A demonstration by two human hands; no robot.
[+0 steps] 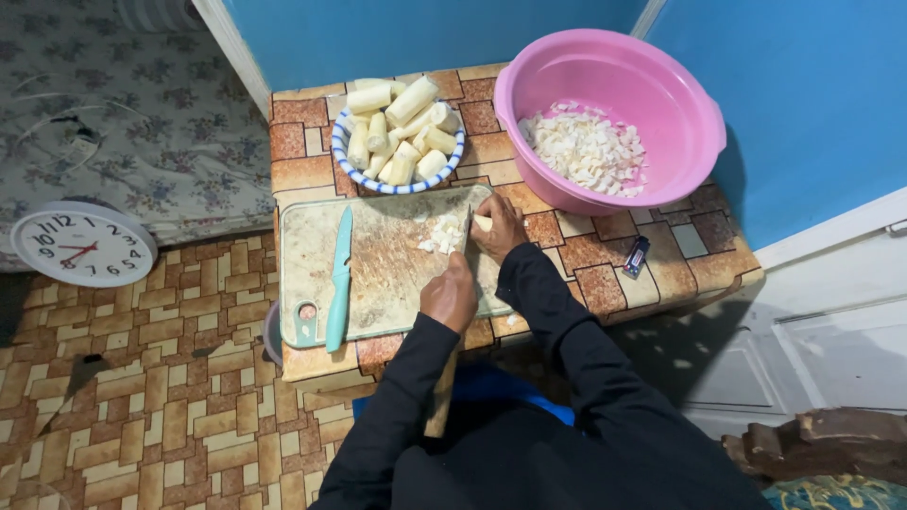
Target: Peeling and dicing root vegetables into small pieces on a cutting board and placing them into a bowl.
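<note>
One head camera looks steeply down from above the person, fairly near. The small table point(605, 274) fills the centre, its far edge at twelve o'clock; the floor point(142, 397) lies at eight o'clock.

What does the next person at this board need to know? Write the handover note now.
Left hand: closed grip on a knife, blade down at the cut pieces.
Right hand: steadies a pale peeled piece on the cutting board.
Done: a layer of chopped bits in the pink basin; a small pile on the board.
Left: peeled pieces piled in the blue-rimmed bowl.
A teal knife lies unused on the board.
</note>
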